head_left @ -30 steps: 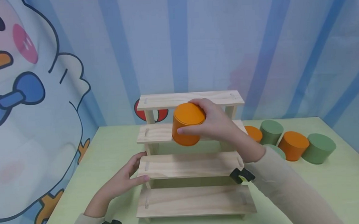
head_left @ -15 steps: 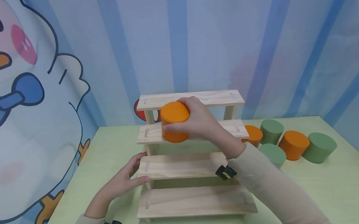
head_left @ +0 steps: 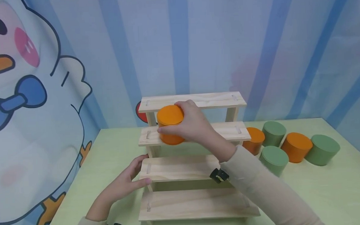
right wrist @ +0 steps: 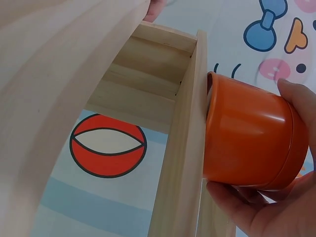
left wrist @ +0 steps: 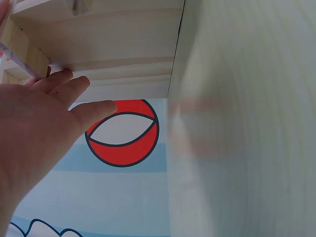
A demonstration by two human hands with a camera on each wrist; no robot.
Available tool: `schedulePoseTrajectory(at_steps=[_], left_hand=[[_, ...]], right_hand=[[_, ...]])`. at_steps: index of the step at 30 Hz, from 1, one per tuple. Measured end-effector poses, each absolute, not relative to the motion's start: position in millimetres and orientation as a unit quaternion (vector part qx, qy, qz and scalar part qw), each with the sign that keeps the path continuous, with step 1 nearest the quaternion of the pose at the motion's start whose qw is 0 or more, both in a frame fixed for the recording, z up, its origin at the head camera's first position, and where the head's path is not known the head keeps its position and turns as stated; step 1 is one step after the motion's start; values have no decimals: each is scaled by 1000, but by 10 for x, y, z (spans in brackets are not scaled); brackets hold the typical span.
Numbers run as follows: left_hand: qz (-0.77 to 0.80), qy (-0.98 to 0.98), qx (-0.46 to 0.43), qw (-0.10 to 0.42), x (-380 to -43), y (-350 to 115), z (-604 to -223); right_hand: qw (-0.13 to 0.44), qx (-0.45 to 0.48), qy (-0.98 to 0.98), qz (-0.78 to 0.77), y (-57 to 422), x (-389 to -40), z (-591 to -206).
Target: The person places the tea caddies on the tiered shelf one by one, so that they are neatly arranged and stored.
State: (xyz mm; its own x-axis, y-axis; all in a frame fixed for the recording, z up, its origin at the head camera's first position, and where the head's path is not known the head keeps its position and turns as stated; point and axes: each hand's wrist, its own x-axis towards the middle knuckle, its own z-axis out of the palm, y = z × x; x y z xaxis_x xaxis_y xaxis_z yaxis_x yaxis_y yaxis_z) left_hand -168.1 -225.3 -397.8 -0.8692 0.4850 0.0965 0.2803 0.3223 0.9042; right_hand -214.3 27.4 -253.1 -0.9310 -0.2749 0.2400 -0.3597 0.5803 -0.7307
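Observation:
A four-tier wooden stepped rack (head_left: 187, 204) stands on the table. My right hand (head_left: 195, 125) holds an orange lidded canister (head_left: 169, 116) upright at the left part of the second tier from the top. In the right wrist view the base of this canister (right wrist: 249, 131) is at the shelf board (right wrist: 190, 133), touching or very nearly so. At the rack's left side, my left hand (head_left: 125, 182) holds the second tier from the bottom, thumb on the board's end and fingers behind. The left wrist view shows those fingers (left wrist: 71, 89) reaching past a side post.
Right of the rack stand two orange canisters (head_left: 296, 147) and several green ones, including a green canister (head_left: 274, 158) near the right forearm. The pale green table (head_left: 331, 193) extends on both sides. A blue striped cartoon backdrop (head_left: 213, 40) rises behind it.
My right hand has carried the orange canister leftward along the second tier from the top, with a slower shift in the last half second. The left hand has stayed at the rack.

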Motion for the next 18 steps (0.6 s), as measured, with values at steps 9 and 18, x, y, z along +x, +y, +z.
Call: schedulePoseTrajectory(at_steps=[9,18], left_hand=[[528,812,232,93,-1687,-2249,-3996],[528,810,241,90,-1683,-2255,-3986]], right_hand=[[57,168,-897,405,234,-2166,-2548],[60,146,-905,395,192,-2159,-2538]])
